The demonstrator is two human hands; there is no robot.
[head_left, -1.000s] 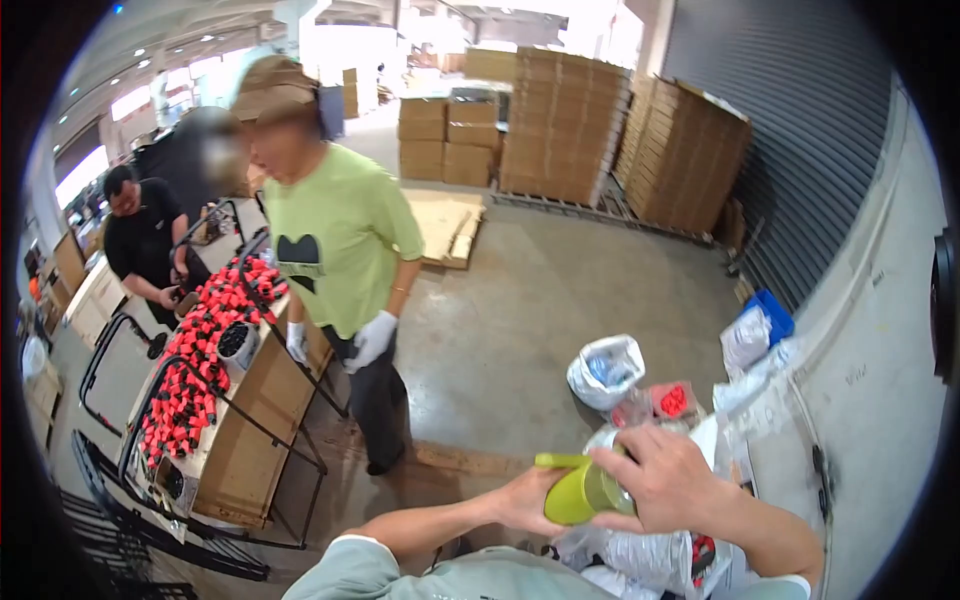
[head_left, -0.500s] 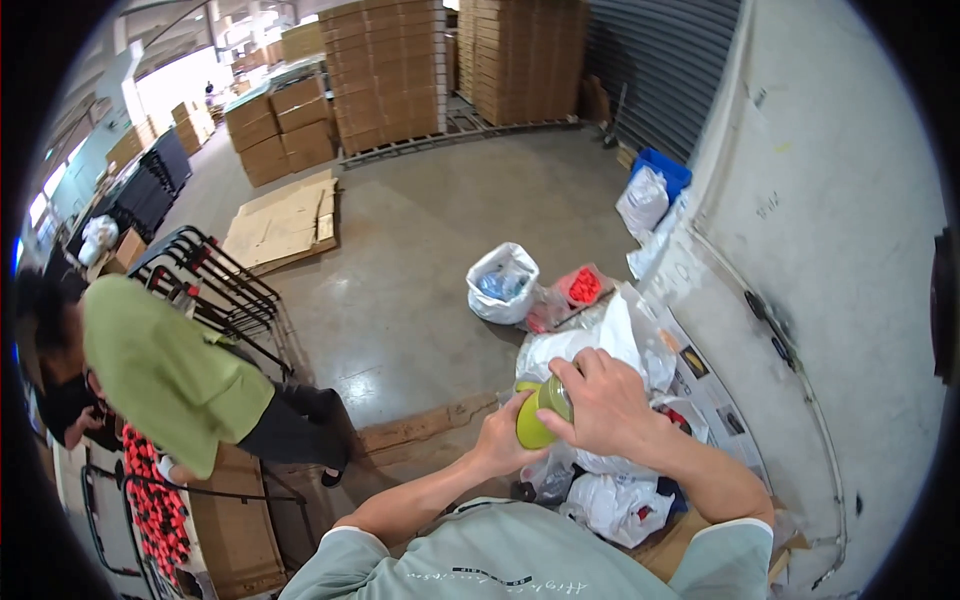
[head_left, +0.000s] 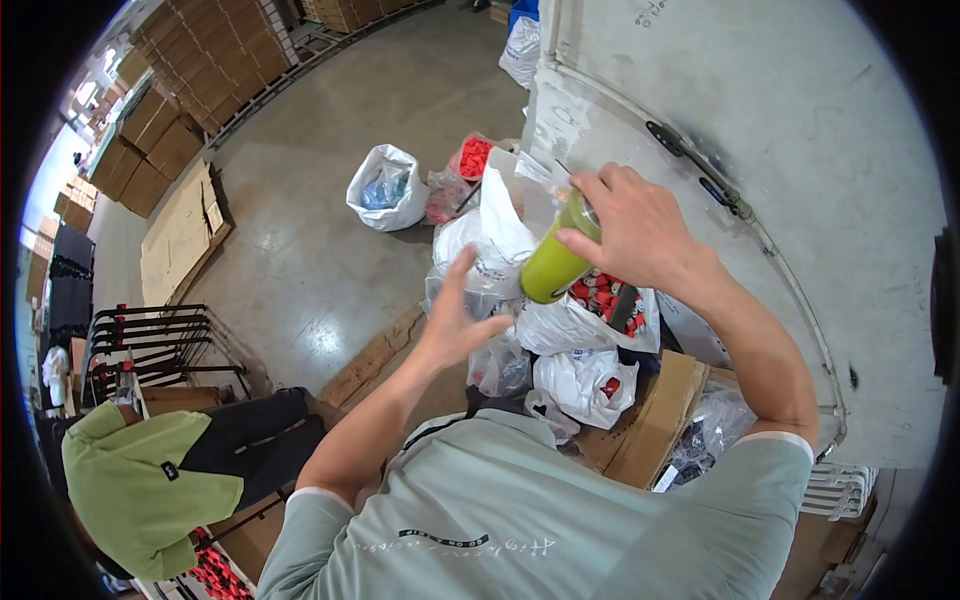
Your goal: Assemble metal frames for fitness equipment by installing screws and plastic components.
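- White plastic bags (head_left: 575, 330) crowd the floor at the wall's foot, some holding red caps (head_left: 600, 292).
- Right hand (head_left: 640, 225) clamps the green bottle (head_left: 556, 262), tilted above them.
- Left hand (head_left: 455, 315), at eight o'clock of it, is spread open, empty.

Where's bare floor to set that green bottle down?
Bare concrete floor lies between the white bag, the flattened cardboard and the black rack. Crowded: plastic bags under the right hand, green bottle and left hand.
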